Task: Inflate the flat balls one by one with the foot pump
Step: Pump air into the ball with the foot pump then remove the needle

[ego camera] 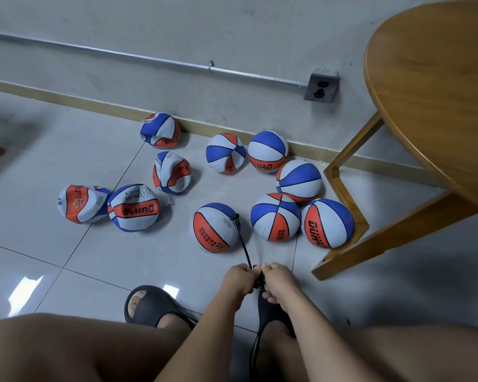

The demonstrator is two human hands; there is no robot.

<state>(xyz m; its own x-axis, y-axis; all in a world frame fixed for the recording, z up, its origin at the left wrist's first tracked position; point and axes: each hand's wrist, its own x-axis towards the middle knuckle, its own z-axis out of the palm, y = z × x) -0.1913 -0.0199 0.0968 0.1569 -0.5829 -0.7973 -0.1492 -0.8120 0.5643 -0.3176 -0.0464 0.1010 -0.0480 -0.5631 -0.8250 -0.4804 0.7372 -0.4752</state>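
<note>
- The table (439, 92) is looming over the right side, its leg frame standing on the floor (66, 271) right beside the round balls.
- Five round balls (298, 180) are clustering on the right, and four flat balls (134, 206) are lying crumpled on the left, yet to be pumped, I'd judge.
- The ball (214, 230) on the hose is sitting ahead of the hands, a touch left, looking nearly full.
- The left hand (239, 279) and right hand (278, 281) are meeting just beyond the feet, both pinching the hose's near end; the left is the nearer to that ball.
- The hose (243, 244) is running away from the hands, forward and slightly left.
- The nozzle (235, 216) is sitting in the ball's far right side.
- The pump is hiding beneath the hands; can't make it out.
</note>
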